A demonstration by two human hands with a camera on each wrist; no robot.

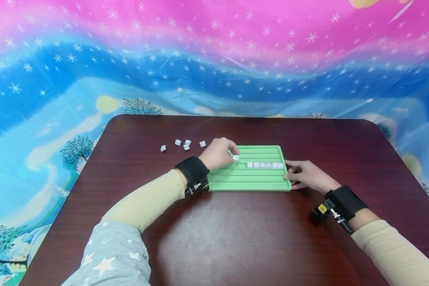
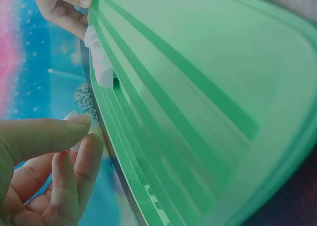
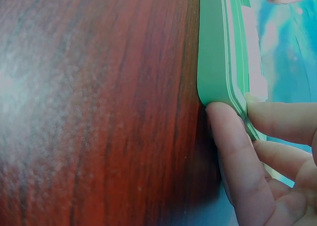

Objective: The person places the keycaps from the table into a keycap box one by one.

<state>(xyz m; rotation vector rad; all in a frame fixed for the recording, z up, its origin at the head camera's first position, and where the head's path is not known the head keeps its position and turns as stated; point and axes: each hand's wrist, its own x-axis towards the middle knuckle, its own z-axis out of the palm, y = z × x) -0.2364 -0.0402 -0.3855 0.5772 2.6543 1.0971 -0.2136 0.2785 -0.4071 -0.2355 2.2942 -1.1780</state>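
Note:
My left hand (image 1: 218, 154) pinches a small white keycap (image 1: 236, 157) between thumb and fingertips over the left half of a green ridged tray (image 1: 250, 186). In the left wrist view, that keycap (image 2: 74, 118) is largely covered by the fingers. Several white keycaps (image 1: 262, 165) stand side by side in one of the tray's channels, reaching to its right rim. My right hand (image 1: 309, 174) grips the tray at its right edge. Its thumb (image 3: 233, 151) presses the outer wall near the corner, and the forefinger lies at the rim.
Left of the tray, several loose white keycaps (image 1: 186, 147) lie scattered on the dark brown table (image 1: 250, 230). Behind the table hangs a pink and blue snowflake-patterned cloth (image 1: 214, 59). Each wrist wears a black strap (image 1: 344, 201) with a small camera.

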